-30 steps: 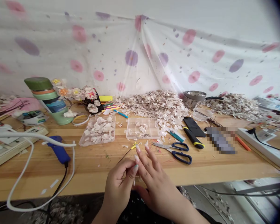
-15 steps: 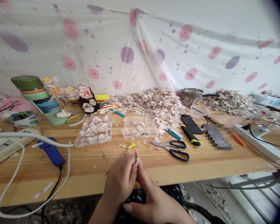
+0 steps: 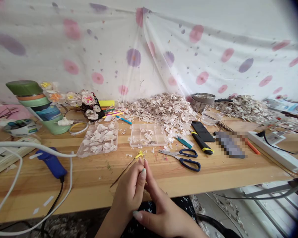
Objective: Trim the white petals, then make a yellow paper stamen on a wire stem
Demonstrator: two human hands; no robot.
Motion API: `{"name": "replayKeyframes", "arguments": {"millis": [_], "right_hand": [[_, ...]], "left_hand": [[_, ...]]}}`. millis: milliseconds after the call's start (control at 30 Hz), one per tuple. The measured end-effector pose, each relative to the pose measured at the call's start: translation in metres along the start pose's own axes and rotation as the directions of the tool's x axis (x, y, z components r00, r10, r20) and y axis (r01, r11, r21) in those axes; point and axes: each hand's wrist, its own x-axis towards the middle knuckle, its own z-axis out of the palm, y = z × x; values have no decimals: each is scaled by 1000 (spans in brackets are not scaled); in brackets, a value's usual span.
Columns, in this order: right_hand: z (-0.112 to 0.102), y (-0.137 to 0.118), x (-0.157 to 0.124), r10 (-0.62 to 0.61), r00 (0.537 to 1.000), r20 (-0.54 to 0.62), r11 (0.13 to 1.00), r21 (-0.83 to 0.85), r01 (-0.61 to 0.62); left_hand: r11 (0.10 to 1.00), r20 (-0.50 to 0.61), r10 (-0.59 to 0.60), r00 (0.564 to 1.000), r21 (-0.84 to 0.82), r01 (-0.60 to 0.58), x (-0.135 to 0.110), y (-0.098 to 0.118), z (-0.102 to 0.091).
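Over the front part of the tabletop [image 3: 94, 177], we find a thin stem [image 3: 124, 172] tipped with yellow stamens [image 3: 139, 154], slanting up from the fingers of the left hand [image 3: 128, 193], which pinch it closed. The right hand [image 3: 161, 216] lies against the left, its fingers beside the stem; we cannot tell whether it grips. Beyond stand a clear compartment box [image 3: 97, 140] well filled with petals and a second box [image 3: 147, 135] holding few. Blue-handled scissors [image 3: 182, 160] lie to the right, a blue glue gun [image 3: 51, 163] to the left, and a heap of petals [image 3: 159, 110] behind.
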Motion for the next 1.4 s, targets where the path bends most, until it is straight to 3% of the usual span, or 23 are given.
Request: {"name": "replayKeyframes", "arguments": {"millis": [133,300,433,600,733,867,1000,1133,1233,1400], "right_hand": [[1,-2,-2,56,998,-21,984,-168,-58],[0,-4,-3,44,999,-5,959,-281,-44],[-3,-6,-3,59,998,-22,950,-307,-63],[-6,-9,-6,53,997,-55,974,-217,-64],[-9,-7,-11,48,994,-102,977,-201,-68],[-13,-5,-11,-71,995,-71,951,-304,46],[-17,-6,-6,-207,978,9,884,-426,191],[-18,-14,0,-169,983,72,783,-596,178],[-17,-17,2,-96,992,84,728,-674,127],[-20,-16,-1,1,997,73,712,-700,51]], "left_hand": [[999,10,20,1000,43,-21,0,0,4],[995,-19,82,996,51,-81,-2,-1,7],[998,-54,58,997,38,-55,-4,-1,10],[991,-79,39,996,-128,-49,-4,1,8],[983,-52,-38,998,-182,28,-4,5,2],[961,35,-133,991,-240,137,-4,8,1],[928,-62,-212,975,-326,181,-2,5,3],[900,-83,-267,960,-378,218,-1,2,0],[937,-100,-235,967,-288,198,-2,2,-4],[994,-88,-111,990,11,112,0,-7,-13]]}}
